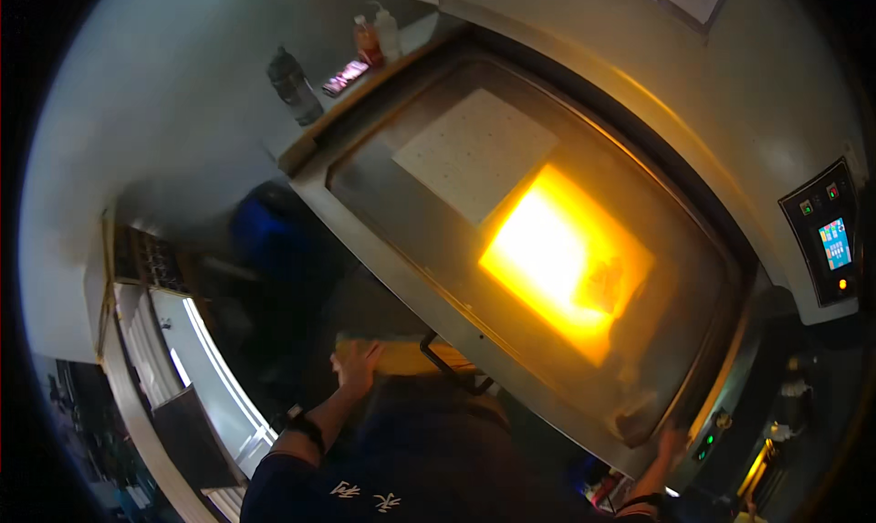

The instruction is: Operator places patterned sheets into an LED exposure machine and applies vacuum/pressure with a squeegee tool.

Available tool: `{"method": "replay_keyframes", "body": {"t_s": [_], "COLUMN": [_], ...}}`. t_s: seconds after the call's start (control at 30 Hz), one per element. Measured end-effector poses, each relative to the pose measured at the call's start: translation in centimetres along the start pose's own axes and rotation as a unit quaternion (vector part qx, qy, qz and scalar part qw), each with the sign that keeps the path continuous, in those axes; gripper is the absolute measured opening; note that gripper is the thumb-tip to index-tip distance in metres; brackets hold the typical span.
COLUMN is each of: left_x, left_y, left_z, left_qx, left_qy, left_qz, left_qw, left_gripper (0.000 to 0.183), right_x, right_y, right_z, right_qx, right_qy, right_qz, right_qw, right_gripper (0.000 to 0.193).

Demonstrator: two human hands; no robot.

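My left hand (357, 366) rests against the left end of a yellowish-brown board or flat box (411, 357), its fingers spread. A dark bent handle (441, 357) crosses in front of that board, below the rim of a large metal-framed table (392, 277). At the table's near right corner is my right hand (672, 444), blurred, with its fingers hard to make out. On the dark tabletop, a glowing yellow rectangle (547, 249) shines very brightly. A dark patch (602, 281) shows on its right part. Beside it lies a pale, speckled sheet (479, 149).
A dark bottle (295, 87), a lit phone (345, 78), a reddish bottle (367, 41) and a white squeeze bottle (387, 32) stand or lie on the far left ledge. A control panel (826, 235) hangs at right. A raised pale cover (620, 76) rises behind the table.
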State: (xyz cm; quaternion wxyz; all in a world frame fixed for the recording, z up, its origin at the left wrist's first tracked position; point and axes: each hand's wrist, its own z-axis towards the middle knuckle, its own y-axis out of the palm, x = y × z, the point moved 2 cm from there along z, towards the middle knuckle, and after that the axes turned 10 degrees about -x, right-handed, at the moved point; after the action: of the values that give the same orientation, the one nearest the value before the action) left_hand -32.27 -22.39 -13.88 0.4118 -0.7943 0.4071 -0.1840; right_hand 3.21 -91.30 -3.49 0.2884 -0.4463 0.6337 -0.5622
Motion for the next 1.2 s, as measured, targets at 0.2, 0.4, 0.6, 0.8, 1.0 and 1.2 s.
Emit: {"method": "replay_keyframes", "body": {"t_s": [0.2, 0.4, 0.6, 0.8, 1.0, 1.2], "left_x": [11.8, 12.9, 8.4, -4.7, -13.9, -16.2], "left_y": [2.8, 11.1, 6.9, 1.9, -5.3, -9.9], "left_z": [16.9, 26.7, 19.0, 15.7, 19.1, 27.1], "left_qx": [-0.022, 0.032, 0.029, -0.033, -0.084, 0.000], "left_qy": [0.186, 0.201, 0.117, 0.166, 0.025, 0.182], "left_qz": [0.011, -0.232, -0.140, -0.279, -0.313, -0.020], "left_qw": [0.982, 0.951, 0.983, 0.945, 0.946, 0.983], "left_gripper": [0.053, 0.052, 0.058, 0.066, 0.069, 0.072], "right_x": [-9.7, -8.6, -6.9, -19.2, -33.8, -48.7], "right_y": [7.5, 11.1, 13.7, 9.1, 5.8, 2.3], "right_z": [-20.5, -30.4, -29.0, -28.7, -30.7, -31.9], "right_qx": [-0.082, -0.276, -0.317, -0.374, -0.313, -0.277], "right_qy": [-0.387, -0.413, -0.363, -0.291, -0.429, -0.429], "right_qz": [-0.018, -0.006, 0.076, 0.164, 0.234, 0.185], "right_qw": [0.918, 0.868, 0.873, 0.865, 0.815, 0.840], "right_gripper": [0.069, 0.070, 0.048, 0.021, 0.023, 0.023]}}
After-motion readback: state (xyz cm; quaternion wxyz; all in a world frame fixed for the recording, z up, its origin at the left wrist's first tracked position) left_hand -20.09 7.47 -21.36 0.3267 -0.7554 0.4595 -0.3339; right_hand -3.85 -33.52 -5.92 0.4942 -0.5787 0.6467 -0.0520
